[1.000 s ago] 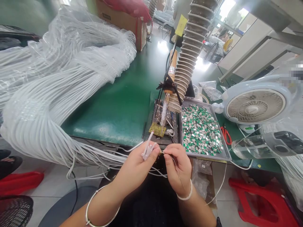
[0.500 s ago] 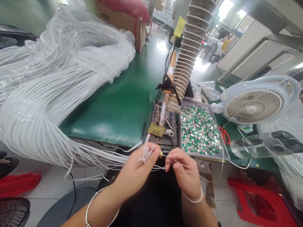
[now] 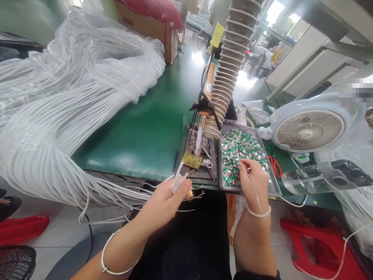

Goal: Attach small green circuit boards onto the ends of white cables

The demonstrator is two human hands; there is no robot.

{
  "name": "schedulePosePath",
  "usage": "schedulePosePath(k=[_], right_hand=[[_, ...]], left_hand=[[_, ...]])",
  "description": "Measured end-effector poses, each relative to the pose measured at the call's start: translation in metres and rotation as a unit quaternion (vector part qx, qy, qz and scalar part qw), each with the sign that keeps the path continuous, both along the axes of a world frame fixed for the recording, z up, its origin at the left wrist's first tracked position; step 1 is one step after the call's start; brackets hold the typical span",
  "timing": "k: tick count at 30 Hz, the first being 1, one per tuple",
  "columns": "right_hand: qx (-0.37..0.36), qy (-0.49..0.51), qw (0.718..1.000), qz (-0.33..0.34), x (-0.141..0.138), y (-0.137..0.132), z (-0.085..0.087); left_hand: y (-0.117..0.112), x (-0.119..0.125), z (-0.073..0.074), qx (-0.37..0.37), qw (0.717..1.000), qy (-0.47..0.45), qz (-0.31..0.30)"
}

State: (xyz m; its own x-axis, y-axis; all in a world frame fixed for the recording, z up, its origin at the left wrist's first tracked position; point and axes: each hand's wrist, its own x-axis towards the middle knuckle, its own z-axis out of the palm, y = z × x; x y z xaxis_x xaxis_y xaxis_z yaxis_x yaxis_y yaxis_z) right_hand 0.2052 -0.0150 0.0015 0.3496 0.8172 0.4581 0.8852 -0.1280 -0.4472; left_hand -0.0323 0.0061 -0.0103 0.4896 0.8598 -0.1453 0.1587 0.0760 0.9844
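hands (image 3: 254, 182) apart, the right over green-and-silver pieces (image 3: 240, 146)

I saw several short, translucent white tubes (image 3: 177, 183) bunched at odd angles in the left hand (image 3: 166, 199), a small yellow piece (image 3: 190, 193) showing near its fingertips. A thin pale wire (image 3: 255, 187) ran across the right hand (image 3: 261, 182) toward the wrist, while small green-and-silver connectors (image 3: 243, 147) lay heaped every which way in a shallow grey tray (image 3: 220, 167).

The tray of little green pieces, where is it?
In the head view, the tray is right of centre, under the right hand, left of the fan.
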Motion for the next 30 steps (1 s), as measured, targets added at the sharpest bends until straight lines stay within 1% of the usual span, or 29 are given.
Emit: schedulePosePath(k=[2, 5, 8, 10, 13, 16, 20, 24, 27, 30], right_hand=[[-0.029, -0.023, 0.999, -0.014, 0.009, 0.005, -0.002], [-0.062, -0.044, 0.997, -0.012, 0.016, 0.009, -0.005], [-0.085, -0.046, 0.995, 0.002, 0.017, 0.011, -0.008], [-0.078, -0.041, 0.996, 0.008, 0.017, 0.011, -0.009], [-0.053, -0.033, 0.998, 0.013, 0.016, 0.009, -0.010], [-0.035, -0.026, 0.999, 0.024, 0.013, 0.004, -0.008], [-0.002, 0.017, 0.997, 0.071, -0.003, -0.004, 0.000], [0.033, 0.090, 0.986, 0.138, -0.030, -0.014, 0.006], [0.058, 0.148, 0.971, 0.177, -0.049, -0.018, 0.003], [0.056, 0.213, 0.955, 0.200, -0.064, -0.019, -0.003]], left_hand=[[0.002, -0.001, -0.001, -0.006, 1.000, -0.015, -0.016], [0.003, -0.002, -0.006, -0.035, 0.996, -0.077, -0.028], [0.001, -0.002, -0.013, -0.083, 0.985, -0.151, -0.021], [0.000, -0.001, -0.016, -0.103, 0.977, -0.187, -0.007], [-0.001, 0.000, -0.019, -0.110, 0.976, -0.190, 0.012], [-0.001, 0.001, -0.019, -0.100, 0.982, -0.162, 0.005], [-0.001, 0.003, -0.016, -0.103, 0.982, -0.160, 0.005], [-0.002, 0.007, -0.013, -0.137, 0.975, -0.171, 0.032], [-0.003, 0.010, -0.012, -0.155, 0.972, -0.159, 0.078], [-0.004, 0.012, -0.013, -0.166, 0.968, -0.150, 0.114]])
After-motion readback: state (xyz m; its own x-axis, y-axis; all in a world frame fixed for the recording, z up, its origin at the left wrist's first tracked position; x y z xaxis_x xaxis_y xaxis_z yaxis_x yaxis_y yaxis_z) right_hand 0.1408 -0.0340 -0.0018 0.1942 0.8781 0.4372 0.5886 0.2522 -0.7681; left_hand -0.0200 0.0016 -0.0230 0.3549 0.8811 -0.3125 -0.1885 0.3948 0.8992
